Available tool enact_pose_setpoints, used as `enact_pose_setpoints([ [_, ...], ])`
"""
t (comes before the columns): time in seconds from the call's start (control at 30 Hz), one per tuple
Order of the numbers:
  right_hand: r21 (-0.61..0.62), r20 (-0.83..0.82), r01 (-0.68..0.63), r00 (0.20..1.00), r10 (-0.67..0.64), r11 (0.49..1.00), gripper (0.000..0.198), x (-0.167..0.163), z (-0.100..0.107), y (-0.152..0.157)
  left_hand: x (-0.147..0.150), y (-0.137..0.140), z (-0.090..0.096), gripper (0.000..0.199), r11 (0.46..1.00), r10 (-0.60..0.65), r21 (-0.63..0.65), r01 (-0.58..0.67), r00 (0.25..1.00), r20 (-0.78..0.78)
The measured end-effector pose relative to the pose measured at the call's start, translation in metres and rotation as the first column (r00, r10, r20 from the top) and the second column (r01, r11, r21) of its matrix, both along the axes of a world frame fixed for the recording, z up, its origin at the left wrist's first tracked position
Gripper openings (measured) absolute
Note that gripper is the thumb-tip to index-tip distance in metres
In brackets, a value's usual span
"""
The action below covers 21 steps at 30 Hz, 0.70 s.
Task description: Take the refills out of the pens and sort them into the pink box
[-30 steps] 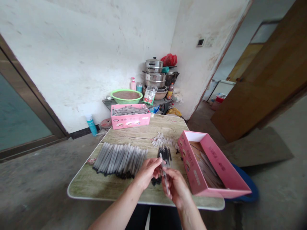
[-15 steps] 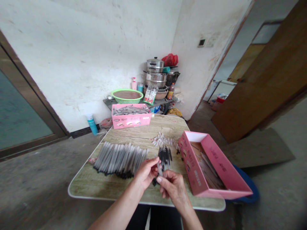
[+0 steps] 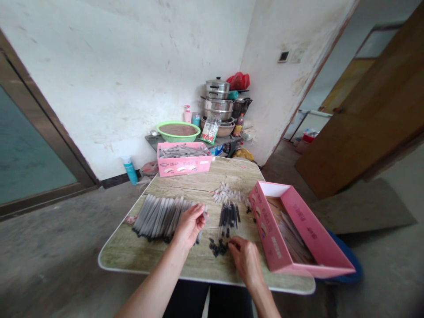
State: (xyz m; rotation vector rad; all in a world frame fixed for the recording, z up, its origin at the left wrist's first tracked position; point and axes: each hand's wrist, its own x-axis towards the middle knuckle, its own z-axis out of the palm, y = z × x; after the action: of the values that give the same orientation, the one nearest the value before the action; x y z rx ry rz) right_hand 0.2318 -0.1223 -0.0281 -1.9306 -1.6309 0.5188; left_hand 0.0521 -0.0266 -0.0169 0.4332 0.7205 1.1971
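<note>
My left hand is closed around a translucent whitish pen, held over the right end of a row of similar pens with black ends. My right hand has its fingertips pinched together at the edge of a small pile of black plugs; whether a plug is between them is hidden. Just beyond that pile lie several thin black-filled pen refills, side by side. Small whitish pieces are scattered behind the refills.
On the right of the wood-patterned table stands an open pink box with thin clear sticks inside. Another pink box, full of pens, sits at the far edge. Behind it are a green basin and stacked pots.
My hands have moved apart. The left has carried the pen leftward to the row; the right has let go of it and come down at the black plugs. The view has shifted slightly.
</note>
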Motion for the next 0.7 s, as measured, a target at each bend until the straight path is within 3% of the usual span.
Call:
enact_pose_setpoints([
  [0.23, -0.039, 0.167, 0.029, 0.986, -0.022, 0.999, 0.019, -0.011, -0.010, 0.002, 0.010, -0.011, 0.003, 0.037, 0.998, -0.060, 0.015, 0.061, 0.998, -0.034],
  [0.43, -0.001, 0.135, 0.050, 0.990, -0.050, 0.999, 0.019, -0.007, -0.012, 0.004, 0.017, -0.021, 0.006, 0.051, 0.996, -0.070, 0.040, 0.075, 0.992, -0.105],
  [0.6, 0.062, -0.109, 0.026, 0.994, -0.020, 0.998, 0.013, -0.007, 0.005, -0.005, 0.019, -0.025, 0.007, 0.054, 0.997, -0.033, 0.068, 0.042, 0.991, -0.128],
  [0.7, 0.117, -0.489, 0.023, 0.872, 0.037, 0.993, 0.016, -0.013, 0.024, -0.015, 0.020, -0.026, 0.009, 0.056, 0.996, -0.014, 0.084, 0.026, 0.989, -0.147],
])
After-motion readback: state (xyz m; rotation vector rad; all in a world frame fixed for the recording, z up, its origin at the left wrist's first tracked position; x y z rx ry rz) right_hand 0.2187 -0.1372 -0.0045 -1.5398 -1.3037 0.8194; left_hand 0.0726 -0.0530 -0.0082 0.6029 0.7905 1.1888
